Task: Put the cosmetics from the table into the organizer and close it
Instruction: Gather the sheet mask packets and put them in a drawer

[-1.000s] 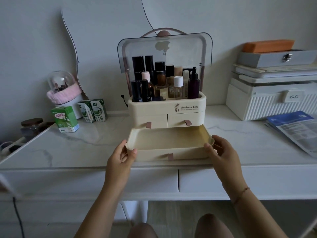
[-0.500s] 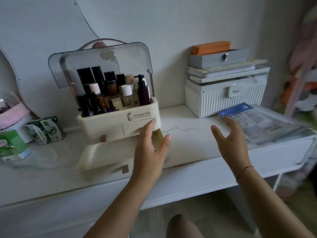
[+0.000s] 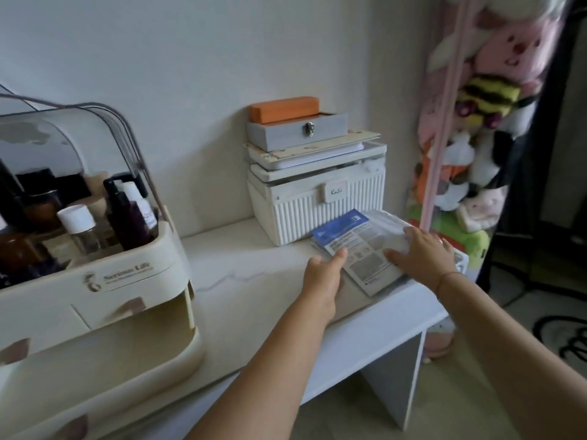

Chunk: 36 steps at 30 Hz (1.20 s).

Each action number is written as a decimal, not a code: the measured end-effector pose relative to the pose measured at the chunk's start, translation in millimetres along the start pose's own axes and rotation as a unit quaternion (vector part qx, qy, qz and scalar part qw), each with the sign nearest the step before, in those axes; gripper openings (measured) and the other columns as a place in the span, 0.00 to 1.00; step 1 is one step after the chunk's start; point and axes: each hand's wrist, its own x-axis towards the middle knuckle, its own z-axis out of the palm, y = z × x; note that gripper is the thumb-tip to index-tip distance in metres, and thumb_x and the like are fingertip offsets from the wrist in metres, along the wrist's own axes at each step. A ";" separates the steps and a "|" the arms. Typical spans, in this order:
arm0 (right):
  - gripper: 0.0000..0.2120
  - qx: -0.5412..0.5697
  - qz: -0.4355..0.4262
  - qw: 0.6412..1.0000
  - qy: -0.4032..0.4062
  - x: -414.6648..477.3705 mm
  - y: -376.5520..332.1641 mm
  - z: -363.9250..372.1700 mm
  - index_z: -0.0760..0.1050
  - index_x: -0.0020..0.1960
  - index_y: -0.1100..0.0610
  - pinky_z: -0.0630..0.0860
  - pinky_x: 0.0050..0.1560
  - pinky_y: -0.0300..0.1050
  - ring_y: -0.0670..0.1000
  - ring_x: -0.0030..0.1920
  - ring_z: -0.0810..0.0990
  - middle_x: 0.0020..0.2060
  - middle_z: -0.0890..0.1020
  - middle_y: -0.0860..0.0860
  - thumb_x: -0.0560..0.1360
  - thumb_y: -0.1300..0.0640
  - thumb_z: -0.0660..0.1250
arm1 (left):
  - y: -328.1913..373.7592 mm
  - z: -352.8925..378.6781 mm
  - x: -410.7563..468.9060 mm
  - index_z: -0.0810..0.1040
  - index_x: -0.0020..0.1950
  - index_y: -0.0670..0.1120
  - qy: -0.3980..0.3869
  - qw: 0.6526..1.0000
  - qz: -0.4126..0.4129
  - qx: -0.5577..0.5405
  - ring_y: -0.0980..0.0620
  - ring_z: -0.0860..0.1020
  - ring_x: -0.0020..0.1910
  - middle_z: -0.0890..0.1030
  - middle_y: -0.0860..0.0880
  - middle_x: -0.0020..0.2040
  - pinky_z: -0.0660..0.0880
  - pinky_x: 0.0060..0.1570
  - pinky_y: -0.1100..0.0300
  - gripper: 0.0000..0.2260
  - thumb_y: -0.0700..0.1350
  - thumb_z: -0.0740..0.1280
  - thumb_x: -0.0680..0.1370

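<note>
A white marbled surface [image 3: 254, 281] runs along a plain pale wall, with its right end at about 4 o'clock in the view. Past that end, from 1 to 3 o'clock, a heap of plush toys [image 3: 486, 122] hangs beside a pink pole [image 3: 444, 106].

At 9 o'clock stands the cream organizer [image 3: 95, 281]. Its clear domed lid [image 3: 63, 144] is raised, and its wide bottom drawer [image 3: 104, 360] is pulled out toward 7 o'clock; what the drawer holds cannot be seen from this angle. The top compartment is packed with upright cosmetics: a dark pump bottle [image 3: 127, 217], a small clear bottle with a white cap [image 3: 79, 227], and amber and black containers behind them.

At 12 o'clock a white ribbed box [image 3: 317, 211] sits against the wall. Flat boards lie on it, then a grey latched case [image 3: 298, 131], and an orange block [image 3: 282, 108] on top.

Just in front of the ribbed box, near 3 o'clock, lies a packet with a blue and white printed leaflet [image 3: 352, 246]. The right hand [image 3: 422, 255] rests flat on it, fingers spread and gripping nothing. The left hand [image 3: 324, 274] is open at the packet's left edge, thumb touching the leaflet, nothing held.
</note>
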 end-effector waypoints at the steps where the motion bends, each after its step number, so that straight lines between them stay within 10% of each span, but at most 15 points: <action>1: 0.28 -0.015 0.007 1.000 -0.012 2.3 -0.1 1.1 0.68 0.66 0.56 0.62 0.65 0.55 0.57 0.64 0.71 0.64 0.75 0.54 0.72 0.40 0.65 | 3.0 3.9 3.5 0.73 0.59 0.40 -0.015 0.999 -0.012 -0.044 0.44 0.79 0.55 0.80 0.41 0.58 0.74 0.60 0.49 0.17 0.49 0.68 0.76; 9: 0.31 0.186 0.062 0.978 -0.075 26.8 -0.5 -7.8 0.71 0.66 0.64 0.72 0.47 0.42 0.55 0.49 0.79 0.57 0.80 0.58 0.68 0.53 0.75 | 0.6 15.1 9.2 0.76 0.60 0.43 -0.050 0.996 -0.006 -0.070 0.47 0.79 0.56 0.82 0.45 0.56 0.74 0.60 0.49 0.12 0.43 0.65 0.77; 16: 0.15 0.415 0.052 0.895 -0.153 26.2 -2.2 -13.6 0.78 0.54 0.61 0.82 0.45 0.53 0.58 0.40 0.85 0.42 0.85 0.58 0.69 0.67 0.72 | -7.5 19.4 3.4 0.75 0.55 0.45 -0.045 0.998 0.014 -0.032 0.47 0.79 0.55 0.81 0.45 0.57 0.75 0.59 0.49 0.09 0.44 0.66 0.76; 21: 0.16 0.375 -0.084 0.916 -0.109 11.7 -21.5 -28.4 0.81 0.51 0.50 0.82 0.38 0.49 0.54 0.38 0.85 0.40 0.85 0.53 0.68 0.67 0.72 | 7.3 -6.8 1.9 0.68 0.64 0.46 0.051 0.989 0.136 -0.014 0.51 0.79 0.54 0.79 0.47 0.58 0.75 0.47 0.61 0.25 0.45 0.74 0.70; 26: 0.11 0.242 -0.240 0.930 -0.139 7.8 -47.7 -47.2 0.81 0.48 0.46 0.79 0.35 0.35 0.42 0.37 0.83 0.38 0.84 0.41 0.70 0.60 0.71 | 42.1 -69.4 -1.5 0.44 0.76 0.52 0.181 0.938 0.217 0.203 0.45 0.57 0.74 0.55 0.47 0.77 0.60 0.70 0.42 0.58 0.61 0.77 0.58; 32: 0.12 0.382 -0.150 0.907 -0.093 0.5 -46.7 -32.4 0.80 0.48 0.50 0.80 0.40 0.36 0.47 0.42 0.83 0.43 0.83 0.46 0.67 0.61 0.75 | 36.9 -100.4 -5.2 0.77 0.49 0.52 0.051 0.974 0.205 0.085 0.52 0.83 0.41 0.85 0.54 0.41 0.77 0.32 0.64 0.22 0.56 0.78 0.59; 36: 0.20 0.592 -0.005 0.799 -0.108 -24.1 -35.9 3.8 0.73 0.58 0.65 0.81 0.48 0.52 0.60 0.50 0.82 0.51 0.82 0.61 0.67 0.68 0.73 | 11.9 -96.7 2.8 0.78 0.49 0.49 0.035 0.984 0.174 0.030 0.50 0.84 0.43 0.85 0.50 0.43 0.79 0.40 0.55 0.15 0.46 0.77 0.66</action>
